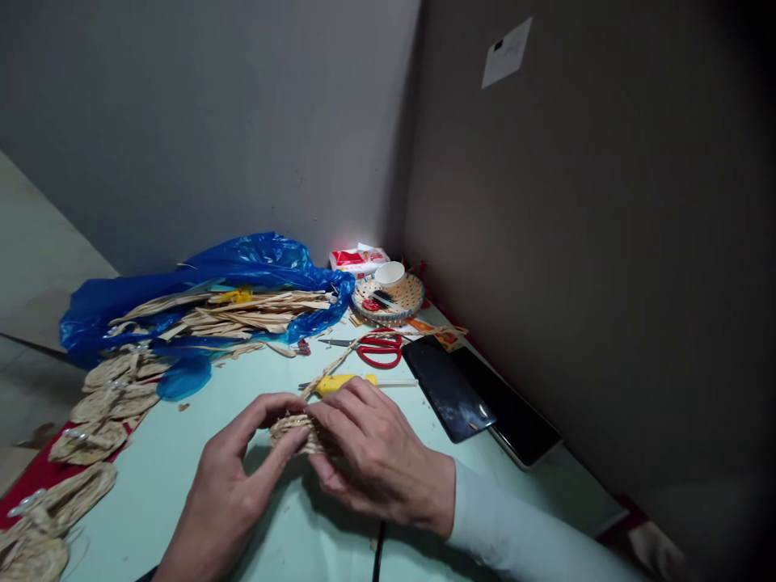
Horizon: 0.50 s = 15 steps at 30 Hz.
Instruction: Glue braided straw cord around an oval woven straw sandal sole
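A small woven straw piece is held between both hands over the pale green table. My left hand pinches its left side, thumb in front and fingers behind. The fingers of my right hand close round its right part and hide much of it. From the top of the piece a braided straw cord runs up and to the right. Just behind my right hand lies a yellow glue gun with a clear glue stick in it. Beyond it rest red-handled scissors.
Dried straw strips lie on a blue plastic bag. Several straw slippers with beads line the left edge. Two dark phone-like slabs lie right. A woven basket with a white cup stands at the back, by a wall.
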### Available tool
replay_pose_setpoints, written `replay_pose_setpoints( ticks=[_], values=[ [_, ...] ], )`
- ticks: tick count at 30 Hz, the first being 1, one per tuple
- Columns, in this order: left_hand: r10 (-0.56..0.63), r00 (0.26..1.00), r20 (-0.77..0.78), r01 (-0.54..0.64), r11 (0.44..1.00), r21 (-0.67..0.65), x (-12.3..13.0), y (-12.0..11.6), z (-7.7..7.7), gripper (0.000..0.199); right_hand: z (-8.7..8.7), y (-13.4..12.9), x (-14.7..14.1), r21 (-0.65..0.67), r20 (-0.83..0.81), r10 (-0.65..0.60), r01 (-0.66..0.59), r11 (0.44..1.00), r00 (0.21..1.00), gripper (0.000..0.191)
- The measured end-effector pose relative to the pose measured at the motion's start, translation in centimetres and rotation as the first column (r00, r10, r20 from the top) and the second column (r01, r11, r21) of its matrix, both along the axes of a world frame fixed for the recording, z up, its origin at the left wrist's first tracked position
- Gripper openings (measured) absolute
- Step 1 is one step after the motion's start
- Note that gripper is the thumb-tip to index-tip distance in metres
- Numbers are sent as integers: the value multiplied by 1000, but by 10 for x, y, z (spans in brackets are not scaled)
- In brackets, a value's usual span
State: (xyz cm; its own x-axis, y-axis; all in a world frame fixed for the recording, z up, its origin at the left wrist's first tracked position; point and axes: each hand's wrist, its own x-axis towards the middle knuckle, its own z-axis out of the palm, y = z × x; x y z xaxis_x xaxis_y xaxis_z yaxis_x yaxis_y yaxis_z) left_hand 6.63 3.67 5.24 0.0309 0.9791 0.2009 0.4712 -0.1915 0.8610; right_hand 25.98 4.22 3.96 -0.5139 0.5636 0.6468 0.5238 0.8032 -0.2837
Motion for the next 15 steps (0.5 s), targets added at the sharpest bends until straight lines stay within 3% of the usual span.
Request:
replay_pose_setpoints(
  ticks=[3, 11, 13, 15],
  values=[
    [-5, 1000, 16, 5, 1000, -8, -1, 2, 0, 19, -1, -1, 0, -15, -9, 28, -28, 999, 1000, 29],
    [-8, 999, 32, 8, 1000, -10, 2, 1, 10, 18, -1, -2, 3, -67, -81, 81, -86, 994, 993, 65],
    [-17, 999, 35, 18, 1000, -10, 0, 0, 12, 15, 7, 0, 9, -135, -134, 131, -149, 980, 982, 68],
    [-32, 999, 35, 33, 999, -29, -5, 0, 13, 13, 18, 3, 16, -249, -223, 184, -238, 939, 957, 59]
  ],
)
